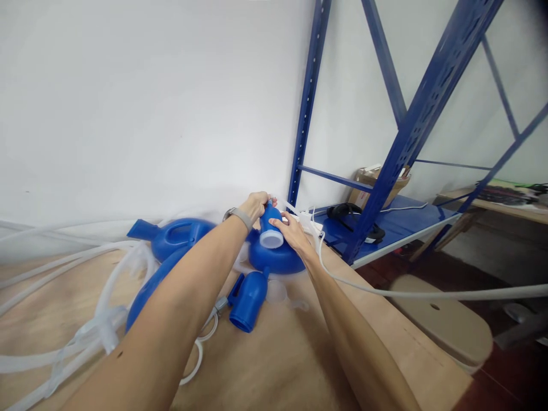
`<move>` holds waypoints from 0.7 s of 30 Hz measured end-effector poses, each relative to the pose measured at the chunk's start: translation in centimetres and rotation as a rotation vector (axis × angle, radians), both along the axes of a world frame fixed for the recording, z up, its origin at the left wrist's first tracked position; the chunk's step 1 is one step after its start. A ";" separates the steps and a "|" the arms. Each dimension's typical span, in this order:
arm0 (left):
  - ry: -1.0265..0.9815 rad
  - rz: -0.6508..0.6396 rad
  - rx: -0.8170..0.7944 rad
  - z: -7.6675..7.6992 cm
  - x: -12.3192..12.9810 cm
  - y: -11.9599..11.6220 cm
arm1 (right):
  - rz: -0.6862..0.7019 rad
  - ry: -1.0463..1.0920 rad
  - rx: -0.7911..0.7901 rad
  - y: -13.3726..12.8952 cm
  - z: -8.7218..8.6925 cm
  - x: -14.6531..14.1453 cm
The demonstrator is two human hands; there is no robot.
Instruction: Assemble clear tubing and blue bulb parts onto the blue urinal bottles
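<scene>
The brown tabletop (278,377) carries blue plastic bottles (252,298), pale tubing (105,319) at left, and a looped white tube (200,356).

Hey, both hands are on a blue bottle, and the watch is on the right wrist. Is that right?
Not quite: the head view shows the watch on the left, not the right. The left hand and right hand are both on the blue bottle.

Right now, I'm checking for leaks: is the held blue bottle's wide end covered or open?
Covered: a whitish lid spans the wide end of the blue bottle, facing the camera. Whether it is tight, I cannot tell.
</scene>
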State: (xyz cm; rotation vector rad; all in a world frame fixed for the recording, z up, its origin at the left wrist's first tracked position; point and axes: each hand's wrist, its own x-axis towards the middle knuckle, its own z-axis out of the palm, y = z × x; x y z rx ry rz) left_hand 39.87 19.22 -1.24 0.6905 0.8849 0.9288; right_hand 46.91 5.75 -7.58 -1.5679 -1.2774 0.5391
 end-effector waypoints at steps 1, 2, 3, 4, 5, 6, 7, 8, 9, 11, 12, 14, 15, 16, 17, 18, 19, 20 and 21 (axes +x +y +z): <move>0.069 0.003 0.046 0.3 -0.1 0.2 | 0.016 0.010 0.004 -0.1 -0.1 -0.1; 0.138 0.007 0.096 0.7 -0.3 0.4 | 0.035 0.017 0.008 -0.3 -0.3 -0.2; 0.205 0.010 0.148 1.1 -0.5 0.6 | 0.054 0.022 0.011 -0.4 -0.5 -0.5; 0.267 0.010 0.199 1.5 -0.7 0.8 | 0.071 0.026 0.016 -0.5 -0.6 -0.7; 0.329 0.003 0.249 2.0 -0.8 0.9 | 0.085 0.028 0.021 -0.5 -0.8 -1.0; 0.392 -0.014 0.296 2.3 -0.8 0.9 | 0.090 0.032 0.027 -0.5 -1.0 -1.3; 0.460 -0.040 0.340 2.6 -0.9 0.8 | 0.090 0.036 0.034 -0.4 -1.2 -1.5; 0.533 -0.072 0.383 2.8 -0.9 0.7 | 0.088 0.043 0.040 -0.2 -1.4 -1.7; 0.612 -0.103 0.426 3.0 -0.9 0.5 | 0.085 0.051 0.047 -0.1 -1.5 -1.8; 0.777 -0.144 0.523 3.3 -1.3 0.1 | 0.082 0.069 0.057 0.3 -1.7 -1.7; 0.858 -0.151 0.580 3.5 -1.7 -0.1 | 0.081 0.078 0.060 0.5 -1.7 -1.6; 1.007 -0.151 0.710 4.0 -2.8 -0.5 | 0.087 0.091 0.065 0.6 -1.8 -1.4; 1.073 -0.154 0.781 4.2 -3.6 -0.9 | 0.093 0.097 0.067 0.7 -1.8 -1.3; 1.133 -0.163 0.854 4.5 -4.4 -1.5 | 0.099 0.101 0.071 0.7 -1.8 -1.3; 1.188 -0.180 0.927 4.6 -5.4 -2.3 | 0.106 0.105 0.076 0.8 -1.8 -1.2; 1.238 -0.203 1.001 4.7 -6.3 -3.4 | 0.113 0.108 0.080 0.8 -1.8 -1.2; 1.283 -0.230 1.077 4.6 -7.3 -4.9 | 0.119 0.111 0.084 0.9 -1.8 -1.2; 1.325 -0.260 1.154 4.3 -8.3 -6.5 | 0.123 0.113 0.087 1.0 -1.8 -1.2; 1.359 -0.283 1.237 3.9 -9.2 -8.3 | 0.125 0.116 0.089 1.0 -1.9 -1.2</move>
